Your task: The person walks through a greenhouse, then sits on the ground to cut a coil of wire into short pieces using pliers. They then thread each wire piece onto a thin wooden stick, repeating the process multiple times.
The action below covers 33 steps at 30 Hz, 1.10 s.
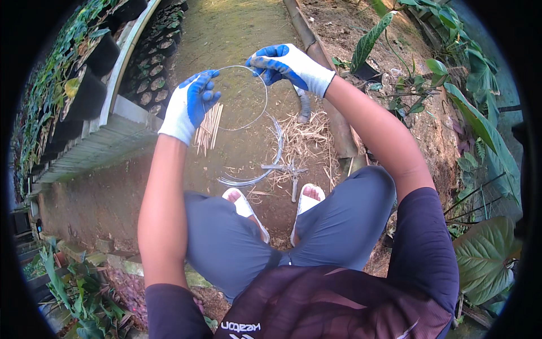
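Note:
Both my hands wear white gloves with blue coated palms and are raised over the ground in front of me. A thin metal wire point(266, 96) bends into a wide loop between them. My left hand point(195, 103) has its fingers curled at the loop's left side, closed on the wire. At the loop's upper right, my right hand point(285, 65) pinches the wire between thumb and fingers. Below the loop, a coil of silvery wire point(279, 144) lies on the ground in a wide arc. Beside it rests a grey cross-shaped metal tool point(293, 168), perhaps opened pliers.
A bundle of thin wooden sticks point(210, 127) lies beneath my left hand. Pale shavings point(307, 138) are heaped near a grey tubular object point(304, 107). Planter shelving point(116, 138) stands at left; an edging point(333, 107) and leafy plants point(480, 124) are at right.

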{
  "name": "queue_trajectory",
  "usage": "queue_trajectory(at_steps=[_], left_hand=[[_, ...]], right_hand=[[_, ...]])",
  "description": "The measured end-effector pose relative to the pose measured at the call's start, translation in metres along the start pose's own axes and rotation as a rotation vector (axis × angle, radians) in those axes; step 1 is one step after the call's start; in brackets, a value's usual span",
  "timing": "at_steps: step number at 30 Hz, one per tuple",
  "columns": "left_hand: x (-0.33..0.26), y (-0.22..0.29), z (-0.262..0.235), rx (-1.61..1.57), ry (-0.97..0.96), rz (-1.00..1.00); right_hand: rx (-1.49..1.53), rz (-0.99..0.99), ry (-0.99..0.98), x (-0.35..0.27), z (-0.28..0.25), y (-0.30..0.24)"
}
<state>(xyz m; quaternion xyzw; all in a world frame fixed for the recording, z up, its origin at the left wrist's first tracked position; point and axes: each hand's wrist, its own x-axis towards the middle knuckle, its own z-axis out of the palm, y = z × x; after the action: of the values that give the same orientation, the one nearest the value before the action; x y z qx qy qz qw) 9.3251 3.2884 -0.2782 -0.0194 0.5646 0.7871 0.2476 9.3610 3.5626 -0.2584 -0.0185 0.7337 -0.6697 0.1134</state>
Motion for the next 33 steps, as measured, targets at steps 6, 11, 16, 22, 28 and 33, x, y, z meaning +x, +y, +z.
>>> queue_trajectory(at_steps=[6,11,16,22,28,33], left_hand=[[0.007,-0.006,-0.023,0.170,0.105,0.102],[0.009,-0.004,-0.054,0.615,0.276,0.226],[-0.006,0.004,-0.076,0.683,0.290,0.187],[-0.012,0.013,-0.093,0.671,0.228,0.062],[0.068,-0.064,-0.192,1.110,0.039,-0.137],[0.136,-0.189,-0.261,0.939,0.156,-0.224]], right_hand=[[-0.008,-0.022,-0.105,0.028,0.038,0.015],[0.150,0.154,-0.011,0.063,0.070,0.084],[0.331,0.281,0.247,0.073,0.106,0.195],[0.477,0.453,0.406,0.044,0.148,0.324],[0.526,0.549,0.457,0.006,0.157,0.353],[0.289,0.451,0.414,0.026,0.115,0.295]])
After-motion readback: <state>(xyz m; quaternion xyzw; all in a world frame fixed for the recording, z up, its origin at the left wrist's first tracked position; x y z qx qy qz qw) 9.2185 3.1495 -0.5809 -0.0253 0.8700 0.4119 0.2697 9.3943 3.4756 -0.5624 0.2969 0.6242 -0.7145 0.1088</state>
